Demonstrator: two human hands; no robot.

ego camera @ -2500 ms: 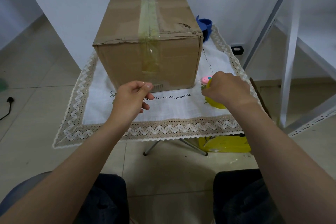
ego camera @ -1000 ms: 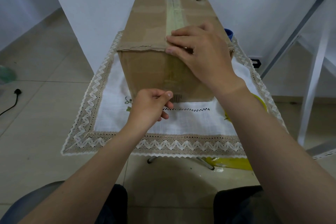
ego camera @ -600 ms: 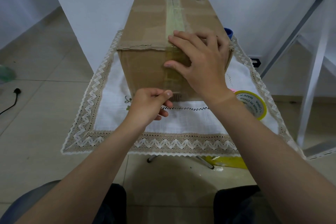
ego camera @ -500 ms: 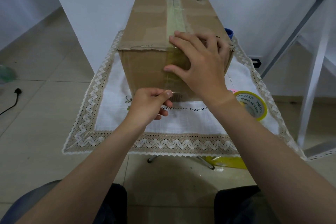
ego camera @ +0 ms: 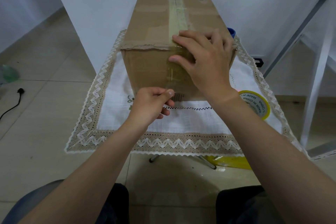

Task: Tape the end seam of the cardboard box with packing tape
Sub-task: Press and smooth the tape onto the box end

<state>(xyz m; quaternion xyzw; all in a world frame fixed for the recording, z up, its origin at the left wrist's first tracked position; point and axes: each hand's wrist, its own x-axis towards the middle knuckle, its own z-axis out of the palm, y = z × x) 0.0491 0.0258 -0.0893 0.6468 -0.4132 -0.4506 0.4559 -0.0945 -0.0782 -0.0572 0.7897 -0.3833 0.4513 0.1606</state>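
Note:
A brown cardboard box (ego camera: 149, 29) stands on a small cloth-covered table, with a clear tape strip (ego camera: 177, 12) running along its top seam and down the near face. My right hand (ego camera: 205, 60) lies flat over the near top edge, fingers on top and thumb pressed on the front face. My left hand (ego camera: 152, 104) pinches the free end of the tape low in front of the box. The yellow tape roll (ego camera: 258, 104) lies on the cloth to the right, past my right wrist.
The white cloth with a lace border (ego camera: 163, 143) covers the table. A blue cup (ego camera: 231, 32) peeks out behind the box's right side. White frame legs (ego camera: 316, 78) stand at the right, a black cable (ego camera: 11, 105) lies on the tiled floor at left, and yellow packaging (ego camera: 231, 162) lies under the table.
My right hand left the tape roll, moved up onto the box's near top edge and slid its thumb down the front face. My left hand kept its pinch on the tape end.

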